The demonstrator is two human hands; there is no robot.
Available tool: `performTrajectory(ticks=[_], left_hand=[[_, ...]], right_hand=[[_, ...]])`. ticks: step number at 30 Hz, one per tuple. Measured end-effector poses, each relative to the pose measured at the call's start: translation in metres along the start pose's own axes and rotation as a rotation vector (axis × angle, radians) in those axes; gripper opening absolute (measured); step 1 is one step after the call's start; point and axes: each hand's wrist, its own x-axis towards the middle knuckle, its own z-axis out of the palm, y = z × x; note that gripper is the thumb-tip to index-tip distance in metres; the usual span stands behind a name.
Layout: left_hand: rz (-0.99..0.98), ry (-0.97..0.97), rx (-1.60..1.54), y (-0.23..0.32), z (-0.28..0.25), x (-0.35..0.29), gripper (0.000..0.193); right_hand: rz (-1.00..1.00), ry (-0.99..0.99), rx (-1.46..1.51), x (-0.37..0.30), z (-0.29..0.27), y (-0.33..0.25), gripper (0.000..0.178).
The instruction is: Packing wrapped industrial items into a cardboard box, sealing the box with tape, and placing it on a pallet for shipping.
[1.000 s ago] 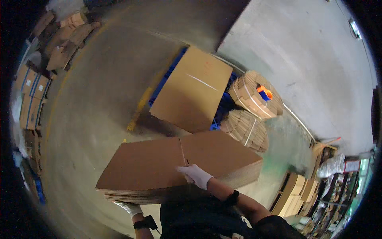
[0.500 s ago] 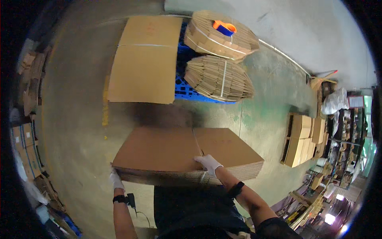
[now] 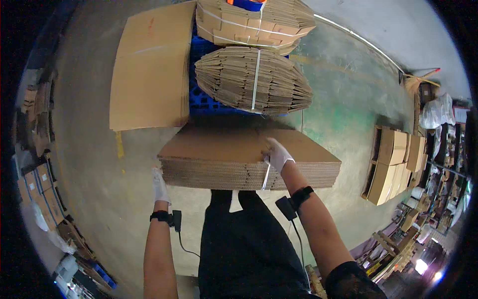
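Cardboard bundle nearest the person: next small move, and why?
I'd probably firm up the left hand on the flat cardboard bundle before shifting it. That hand is only at the near left corner, and its grip on the stack isn't clear; the right hand is at the white strap, right of the middle, so support may be uneven.
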Motion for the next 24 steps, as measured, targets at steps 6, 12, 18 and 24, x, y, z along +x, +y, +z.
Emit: performTrajectory(ticks=[6, 12, 18, 24], left_hand=[[1.184, 0.239, 0.591, 0.106, 0.137, -0.047, 0.046], [0.917, -0.209, 0.012, 0.135, 0.146, -0.122, 0.053], [-0.082, -0.82, 0.074, 0.167, 0.181, -0.156, 0.026], [0.666, -0.586, 0.291, 0.124, 0.266, -0.131, 0.038]], right_hand=[[-0.493, 0.417, -0.272, 0.078, -0.094, -0.087, 0.044], [-0.841, 0.476, -0.524, 0.014, 0.043, -0.26, 0.043], [0.237, -0.423, -0.255, -0.023, -0.063, -0.316, 0.051], [0.079, -0.026, -1.443, -0.049, -0.04, -0.261, 0.043]])
